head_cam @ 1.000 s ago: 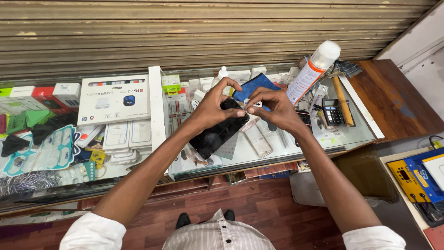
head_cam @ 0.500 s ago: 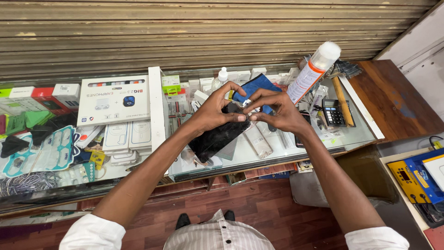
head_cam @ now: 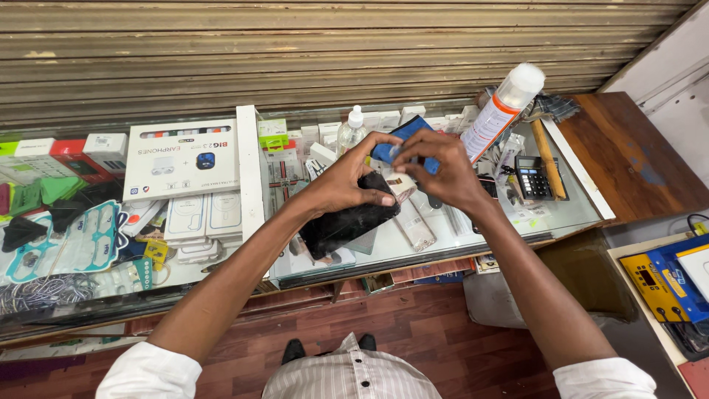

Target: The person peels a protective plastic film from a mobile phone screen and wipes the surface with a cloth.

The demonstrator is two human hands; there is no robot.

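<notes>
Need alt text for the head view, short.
Seen from above, a person's left hand steadies a black phone over a glass counter while the right hand pinches a small blue packet just above it. A white spray can and calculator sit nearby.

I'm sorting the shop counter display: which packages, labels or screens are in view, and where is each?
White flat box: left on the glass counter, rectangular, with small product pictures.
Blue packet: in the right hand, small, flat.
Black phone: screen dark, held by the left hand.
Spray can: right rear, white, orange label band.
Calculator: right of the hands, black, grey display.
Green packs: far left.
</notes>
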